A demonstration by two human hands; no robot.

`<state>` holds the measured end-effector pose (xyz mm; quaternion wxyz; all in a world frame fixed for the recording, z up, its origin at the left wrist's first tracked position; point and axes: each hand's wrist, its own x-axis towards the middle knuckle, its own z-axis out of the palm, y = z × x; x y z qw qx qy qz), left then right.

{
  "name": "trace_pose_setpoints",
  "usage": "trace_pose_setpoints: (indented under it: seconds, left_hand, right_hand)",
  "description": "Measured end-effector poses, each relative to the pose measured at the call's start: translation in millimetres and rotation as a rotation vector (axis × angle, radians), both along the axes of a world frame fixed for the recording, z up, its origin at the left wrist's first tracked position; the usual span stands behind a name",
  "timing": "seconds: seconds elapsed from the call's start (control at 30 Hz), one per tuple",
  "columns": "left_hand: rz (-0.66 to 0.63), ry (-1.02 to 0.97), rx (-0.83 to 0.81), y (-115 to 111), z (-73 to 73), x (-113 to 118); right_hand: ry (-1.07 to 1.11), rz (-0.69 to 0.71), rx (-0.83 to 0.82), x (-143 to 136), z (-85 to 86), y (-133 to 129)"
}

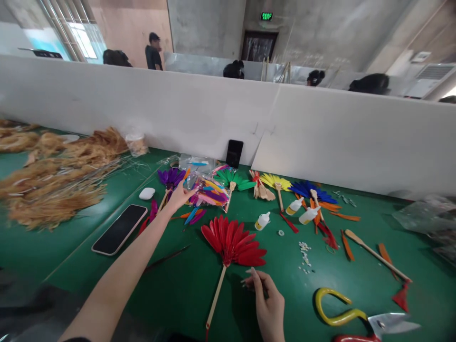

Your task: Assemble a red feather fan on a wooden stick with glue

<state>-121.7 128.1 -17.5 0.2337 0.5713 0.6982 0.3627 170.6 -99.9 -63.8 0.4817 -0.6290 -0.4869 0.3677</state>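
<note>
My left hand [181, 194] reaches out to a clear bag of multicoloured feathers [210, 191], its fingers at the bag's left end beside an orange feather; what they pinch is too small to make out. Right of the red feather fan [233, 242], my right hand [265, 297] hovers with its fingers curled and thumb near the fingertips; whether something small is between them is unclear. The red fan lies with its wooden handle toward me. Behind lie a purple fan [171, 178], a green fan [237, 179], a yellow fan [276, 181] and a blue fan [317, 192].
Yellow-handled scissors [338, 316] lie at the front right. Small glue bottles [262, 221] stand past the red fan. A phone [120, 230] lies left of my arm, near brown fibre bundles [53, 175]. A white partition [199, 114] closes the back.
</note>
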Motion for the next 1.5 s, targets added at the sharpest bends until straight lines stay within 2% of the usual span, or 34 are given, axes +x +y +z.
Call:
trace_pose_setpoints:
  seconds: [0.1, 0.2, 0.27, 0.47, 0.53, 0.63, 0.73, 0.83, 0.9, 1.1, 1.2, 1.3, 1.5]
  left_hand:
    - [-0.016, -0.121, 0.000, 6, 1.5, 5]
    - [-0.047, -0.237, 0.051, 6, 12.6, 12]
    - [-0.070, -0.311, 0.112, 4, 28.1, 18]
    - [-0.108, -0.457, 0.348, -3, 93.2, 33]
    - [-0.123, -0.553, 0.468, -5, 110.9, 35]
    - [-0.172, -0.759, 0.592, -8, 128.2, 31]
    - [-0.176, -0.930, 0.548, -7, 133.2, 14]
    - [-0.110, -0.980, 0.394, -4, 124.4, -7]
    - [-0.083, -0.958, 0.308, -3, 109.5, -15]
    - [-0.068, -0.759, 0.006, 3, 36.5, -11]
    - [-0.015, -0.623, -0.083, 8, 9.6, -12]
    - [0.021, -0.569, -0.124, 15, 0.0, -17]
    - [-0.007, -0.618, -0.197, 26, 5.0, -12]
  right_hand:
    - [0.010, -0.018, -0.017, -1, 2.4, 0]
    - [0.020, -0.026, -0.014, -2, 2.6, 2]
    - [0.025, -0.020, -0.013, -2, 1.9, 2]
    - [0.076, -0.011, 0.001, -4, 6.5, 2]
    - [0.088, -0.005, -0.006, -3, 8.8, 1]
    - [0.093, 0.006, -0.034, -2, 8.4, 0]
    - [0.100, 0.004, -0.062, 0, 3.9, 1]
    - [0.101, -0.007, -0.047, 0, 0.4, 1]
    - [0.106, -0.027, -0.026, -1, 0.4, 1]
    - [0.117, 0.000, -0.020, -1, 3.4, 3]
    - [0.151, -0.029, -0.022, -3, 2.7, 4]
    - [0.175, -0.103, 0.004, -7, 3.5, 5]
    - [0.171, -0.177, 0.045, -14, 7.2, 6]
